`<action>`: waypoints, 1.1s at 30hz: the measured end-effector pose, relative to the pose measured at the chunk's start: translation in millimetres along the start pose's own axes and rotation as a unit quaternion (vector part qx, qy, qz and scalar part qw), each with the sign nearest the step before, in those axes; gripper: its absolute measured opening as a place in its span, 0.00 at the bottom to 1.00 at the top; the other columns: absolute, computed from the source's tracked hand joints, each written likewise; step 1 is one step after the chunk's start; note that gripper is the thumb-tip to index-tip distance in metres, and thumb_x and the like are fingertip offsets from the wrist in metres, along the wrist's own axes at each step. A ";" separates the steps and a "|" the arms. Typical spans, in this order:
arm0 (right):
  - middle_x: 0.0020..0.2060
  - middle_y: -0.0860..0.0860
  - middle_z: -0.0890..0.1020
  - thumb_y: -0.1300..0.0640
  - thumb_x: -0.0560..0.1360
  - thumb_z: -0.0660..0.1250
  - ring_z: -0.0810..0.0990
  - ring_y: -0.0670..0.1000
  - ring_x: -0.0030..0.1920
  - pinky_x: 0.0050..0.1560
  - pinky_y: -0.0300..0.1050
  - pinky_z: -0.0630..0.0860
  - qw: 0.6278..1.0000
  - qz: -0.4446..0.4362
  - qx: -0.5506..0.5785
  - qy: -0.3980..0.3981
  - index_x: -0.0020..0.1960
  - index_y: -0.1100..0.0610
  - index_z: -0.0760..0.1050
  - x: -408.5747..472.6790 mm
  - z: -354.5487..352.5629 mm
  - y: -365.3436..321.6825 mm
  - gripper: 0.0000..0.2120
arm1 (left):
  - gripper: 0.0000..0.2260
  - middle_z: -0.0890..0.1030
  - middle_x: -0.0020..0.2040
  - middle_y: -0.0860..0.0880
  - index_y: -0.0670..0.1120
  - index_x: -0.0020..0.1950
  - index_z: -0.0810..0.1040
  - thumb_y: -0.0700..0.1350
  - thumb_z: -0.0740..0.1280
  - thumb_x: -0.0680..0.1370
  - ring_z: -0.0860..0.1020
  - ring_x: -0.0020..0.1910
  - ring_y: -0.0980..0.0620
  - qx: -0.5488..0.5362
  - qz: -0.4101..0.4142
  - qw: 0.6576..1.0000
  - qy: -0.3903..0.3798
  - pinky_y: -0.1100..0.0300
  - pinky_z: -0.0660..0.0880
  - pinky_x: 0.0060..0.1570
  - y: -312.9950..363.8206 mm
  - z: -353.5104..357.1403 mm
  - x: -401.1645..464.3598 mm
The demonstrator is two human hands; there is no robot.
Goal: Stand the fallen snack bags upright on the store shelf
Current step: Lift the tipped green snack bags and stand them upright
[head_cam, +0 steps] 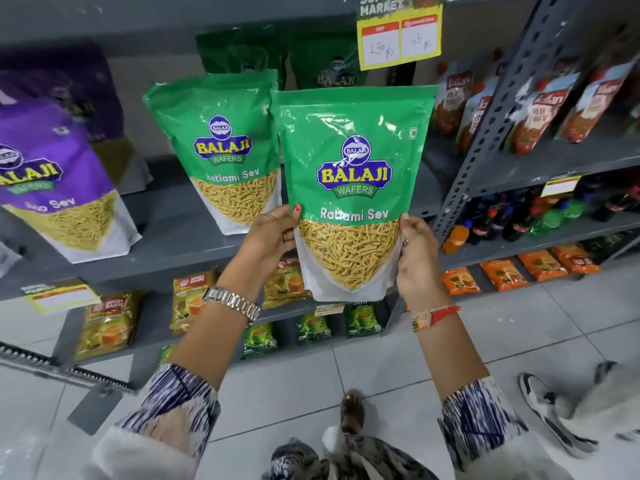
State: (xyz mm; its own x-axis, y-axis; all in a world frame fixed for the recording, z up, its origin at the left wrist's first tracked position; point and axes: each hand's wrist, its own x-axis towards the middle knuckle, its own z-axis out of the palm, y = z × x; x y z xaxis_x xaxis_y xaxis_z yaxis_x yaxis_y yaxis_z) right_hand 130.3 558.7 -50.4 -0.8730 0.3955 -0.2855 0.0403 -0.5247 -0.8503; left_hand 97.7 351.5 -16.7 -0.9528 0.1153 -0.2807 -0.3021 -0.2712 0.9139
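From the head camera, a green Ratlami Sev bag [353,188] is held upright in the air in front of the grey shelf [180,244], its base below the shelf's front edge, with the left hand [272,237] clasping its lower left side and the right hand [417,259] clasping its lower right side. Just to its left a second green bag [225,147] stands upright on the shelf, and farther left a purple bag [59,181] stands leaning, while a yellow price tag [400,38] hangs above
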 end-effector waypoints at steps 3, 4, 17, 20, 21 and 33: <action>0.43 0.52 0.80 0.61 0.78 0.61 0.78 0.54 0.50 0.58 0.54 0.74 1.000 -0.028 0.008 -0.007 0.38 0.53 0.71 17.2 7.1 -5.9 0.10 | 0.10 0.80 0.25 0.57 0.37 0.58 0.73 0.37 0.62 0.77 0.76 0.27 0.61 -0.014 0.004 1.000 0.016 0.67 0.77 0.32 -2.3 11.5 14.7; 0.43 0.51 0.80 0.61 0.78 0.60 0.79 0.52 0.48 0.55 0.50 0.75 0.999 -0.037 0.008 -0.012 0.39 0.53 0.71 23.9 10.2 -9.7 0.10 | 0.10 0.80 0.25 0.58 0.38 0.57 0.75 0.37 0.62 0.77 0.76 0.29 0.60 -0.018 0.008 1.000 0.020 0.67 0.76 0.32 -1.4 17.2 20.9; 0.45 0.53 0.80 0.59 0.79 0.58 0.78 0.53 0.51 0.62 0.55 0.73 0.995 -0.077 0.012 -0.070 0.42 0.53 0.71 146.8 55.1 -32.1 0.08 | 0.19 0.74 0.66 0.42 0.36 0.67 0.69 0.35 0.62 0.77 0.74 0.63 0.48 -0.046 0.047 0.995 0.069 0.56 0.69 0.66 32.1 50.5 134.5; 0.43 0.51 0.81 0.60 0.80 0.56 0.82 0.46 0.42 0.48 0.43 0.79 0.993 -0.069 0.046 -0.085 0.42 0.54 0.69 168.1 65.2 -33.5 0.09 | 0.19 0.74 0.67 0.39 0.35 0.68 0.68 0.36 0.62 0.77 0.71 0.67 0.44 -0.034 0.057 0.996 0.062 0.50 0.66 0.70 35.2 49.4 157.8; 0.42 0.51 0.81 0.60 0.80 0.56 0.82 0.44 0.40 0.44 0.41 0.79 0.993 -0.063 0.053 -0.087 0.42 0.54 0.69 174.8 68.6 -32.8 0.09 | 0.19 0.75 0.66 0.40 0.35 0.67 0.68 0.37 0.62 0.77 0.72 0.67 0.44 -0.031 0.060 0.996 0.060 0.50 0.67 0.69 35.9 48.6 162.8; 0.36 0.47 0.84 0.62 0.80 0.55 0.82 0.46 0.40 0.45 0.43 0.78 0.992 -0.040 0.073 -0.091 0.43 0.54 0.71 204.6 73.0 -8.9 0.10 | 0.08 0.85 0.37 0.58 0.45 0.49 0.78 0.37 0.60 0.78 0.81 0.41 0.61 -0.050 0.097 0.993 0.050 0.58 0.74 0.58 14.1 38.9 174.7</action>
State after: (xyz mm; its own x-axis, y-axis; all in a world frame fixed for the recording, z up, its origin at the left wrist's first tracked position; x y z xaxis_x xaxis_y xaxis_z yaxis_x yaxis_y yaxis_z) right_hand -84.2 589.3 -69.0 -0.9445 0.3045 -0.1232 -0.0925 -0.6063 -0.7898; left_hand -71.9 405.1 -41.5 -0.9900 -0.0414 -0.1348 -0.1097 -0.3740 0.9209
